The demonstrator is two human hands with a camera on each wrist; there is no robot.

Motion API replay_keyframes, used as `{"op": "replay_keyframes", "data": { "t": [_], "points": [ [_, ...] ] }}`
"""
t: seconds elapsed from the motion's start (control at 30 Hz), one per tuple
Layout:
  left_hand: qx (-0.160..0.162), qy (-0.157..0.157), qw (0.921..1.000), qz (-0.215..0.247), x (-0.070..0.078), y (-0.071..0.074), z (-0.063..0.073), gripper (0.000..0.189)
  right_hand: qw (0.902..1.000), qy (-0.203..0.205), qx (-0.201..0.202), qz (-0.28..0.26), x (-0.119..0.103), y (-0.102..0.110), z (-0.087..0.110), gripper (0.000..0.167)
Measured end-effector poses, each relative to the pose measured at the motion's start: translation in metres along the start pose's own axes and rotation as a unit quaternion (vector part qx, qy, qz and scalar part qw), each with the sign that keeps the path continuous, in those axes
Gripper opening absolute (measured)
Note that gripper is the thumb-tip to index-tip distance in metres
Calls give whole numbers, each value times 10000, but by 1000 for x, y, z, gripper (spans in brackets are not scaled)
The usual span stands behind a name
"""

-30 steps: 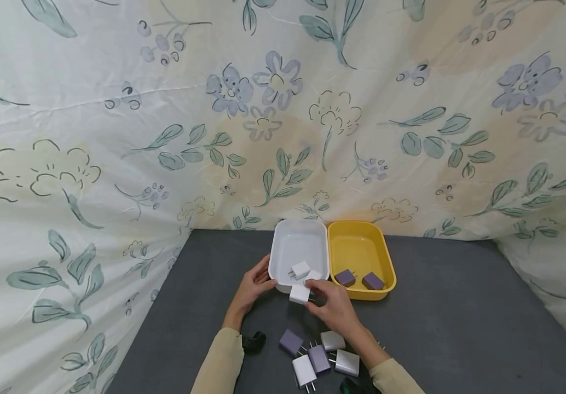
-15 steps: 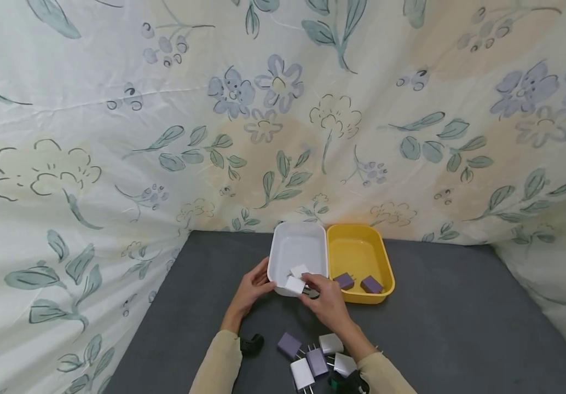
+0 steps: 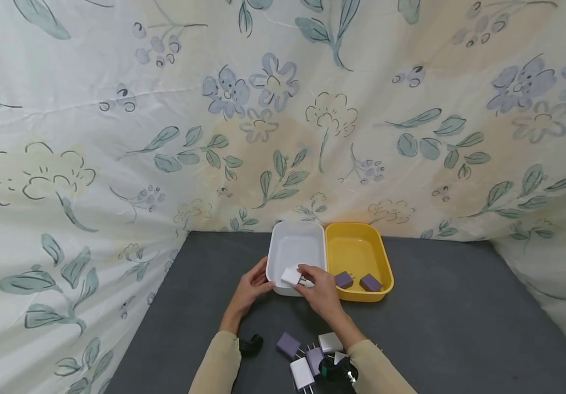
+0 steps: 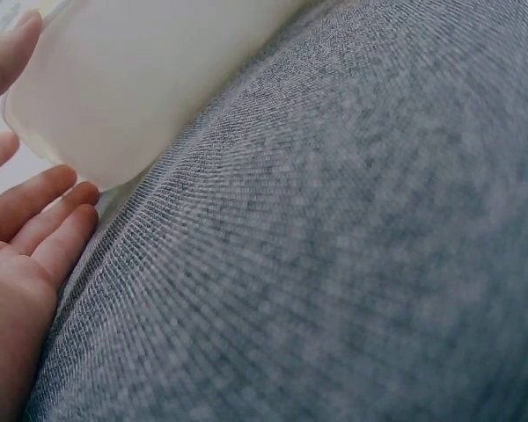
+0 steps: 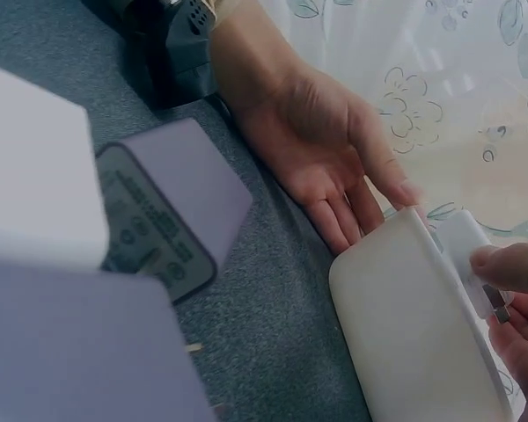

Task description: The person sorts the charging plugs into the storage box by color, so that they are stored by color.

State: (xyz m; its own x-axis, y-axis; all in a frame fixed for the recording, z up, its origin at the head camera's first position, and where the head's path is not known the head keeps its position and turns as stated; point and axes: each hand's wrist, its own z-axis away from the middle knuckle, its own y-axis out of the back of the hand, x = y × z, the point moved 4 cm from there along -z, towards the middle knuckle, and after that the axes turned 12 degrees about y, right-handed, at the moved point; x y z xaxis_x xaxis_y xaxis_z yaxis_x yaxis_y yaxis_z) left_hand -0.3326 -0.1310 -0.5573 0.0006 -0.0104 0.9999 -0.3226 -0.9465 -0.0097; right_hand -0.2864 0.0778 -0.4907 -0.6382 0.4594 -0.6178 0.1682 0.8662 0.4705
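My right hand [image 3: 323, 293] pinches a white charger plug [image 3: 290, 276] between thumb and fingers, low over the near end of the white tray [image 3: 296, 241]. In the right wrist view, the held charger [image 5: 463, 239] overlaps the tray's rim, its metal prongs toward the palm. Other white chargers in the tray are mostly hidden by this hand. At the tray's near left corner, my left hand [image 3: 248, 287] rests with its fingers along the outer wall and thumb up by the rim. The left wrist view shows those fingers [image 4: 57, 224] loosely extended beside the wall.
A yellow tray [image 3: 357, 246] stands against the white one on the right, with two purple chargers [image 3: 344, 279] inside. Nearer me lies a loose group of purple chargers [image 3: 289, 345] and white chargers [image 3: 301, 373], partly under my right forearm. A floral cloth [image 3: 332, 164] hangs behind.
My right hand has carried the white charger forward and left, from the tray's front edge to over its near end. The left hand stays at the tray's corner.
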Motion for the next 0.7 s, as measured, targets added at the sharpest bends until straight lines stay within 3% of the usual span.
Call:
{"op": "replay_keyframes", "data": {
  "t": [0.13,0.33,0.5,0.7],
  "points": [
    [32,-60,10000,43,0,-2,-1,74,10000,-39,3,-14,1,0,-4,47],
    [-179,-20,9998,120,-1,-9,-2,76,9997,56,209,58,3,-1,-3,47],
    [-73,15,9998,160,-3,-6,-2,76,9992,206,340,32,3,-7,-4,46],
    [0,-13,9999,151,-1,-1,0,75,9999,-122,-49,-51,1,-13,-8,51]
  ]
}}
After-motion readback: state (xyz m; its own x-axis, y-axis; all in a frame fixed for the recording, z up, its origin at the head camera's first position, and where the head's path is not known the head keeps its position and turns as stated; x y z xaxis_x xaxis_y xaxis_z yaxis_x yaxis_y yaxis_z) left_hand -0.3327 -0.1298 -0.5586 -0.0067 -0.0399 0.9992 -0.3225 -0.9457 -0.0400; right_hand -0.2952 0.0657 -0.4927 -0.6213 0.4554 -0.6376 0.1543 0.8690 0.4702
